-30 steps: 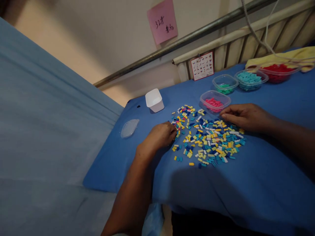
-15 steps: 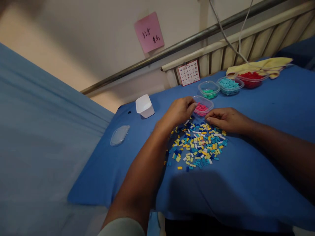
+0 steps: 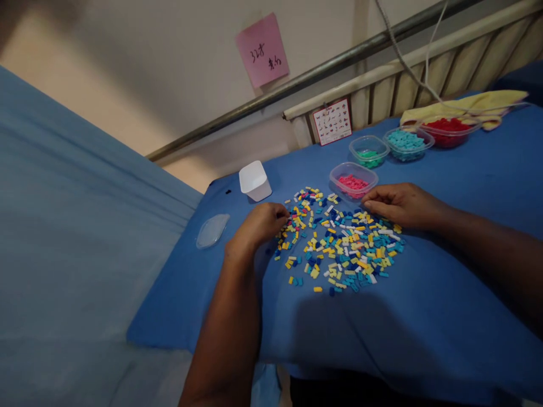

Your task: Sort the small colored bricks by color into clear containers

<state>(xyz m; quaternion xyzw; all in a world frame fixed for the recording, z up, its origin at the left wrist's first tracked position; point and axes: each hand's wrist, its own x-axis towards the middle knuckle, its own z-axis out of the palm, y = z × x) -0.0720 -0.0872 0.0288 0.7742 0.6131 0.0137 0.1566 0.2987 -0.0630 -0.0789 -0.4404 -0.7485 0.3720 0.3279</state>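
Note:
Small toy building bricks in yellow, white, light blue and dark blue, with a few pink ones, lie spread over the blue cloth. My left hand is at the left edge of the spread, thumb and fingers pinched together among the bricks; whatever is between the fingertips is too small to make out. Just right of a clear plastic tub of pink bricks, my right hand rests with curled fingers and thumb closed. Its fingertips are close to the tub's rim, and what they hold, if anything, is hidden.
Behind stand clear tubs of green bricks, light blue bricks and red bricks, near a yellow cloth. To the left are a white container and a clear lid. A printed card leans against the radiator.
My left hand has moved from the pink-brick tub down and left to the edge of the spread bricks. The right hand stays by the tub. The view has shifted slightly.

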